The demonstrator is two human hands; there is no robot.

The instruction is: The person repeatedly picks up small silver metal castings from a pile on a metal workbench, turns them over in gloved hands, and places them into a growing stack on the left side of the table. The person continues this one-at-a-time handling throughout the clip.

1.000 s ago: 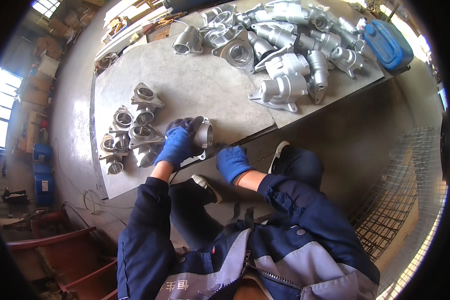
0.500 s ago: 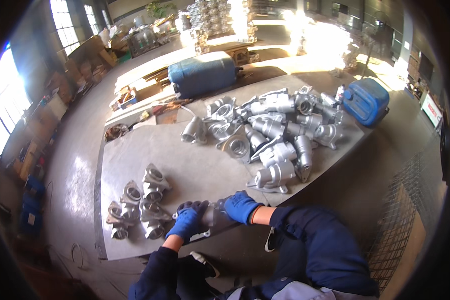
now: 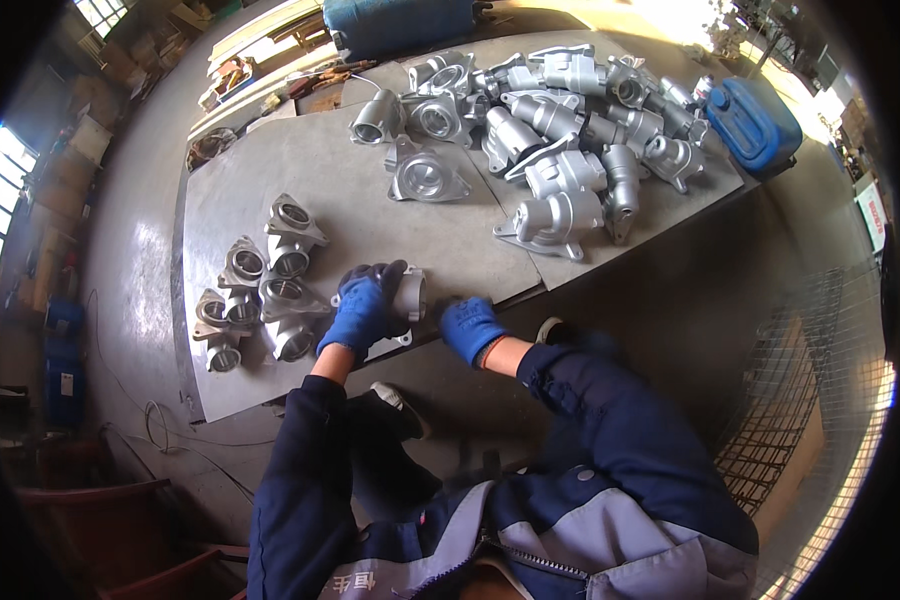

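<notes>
Gloved left hand (image 3: 365,306) is clamped on a silver metal casting (image 3: 410,296) at the near edge of the grey table (image 3: 460,238), while the gloved right hand (image 3: 470,328) stands just right of it, finger closure not determinable.

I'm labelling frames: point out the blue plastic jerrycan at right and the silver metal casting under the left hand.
Blue plastic jerrycan (image 3: 755,124): head view, main body.
Silver metal casting (image 3: 411,295): head view, cylindrical end.
</notes>
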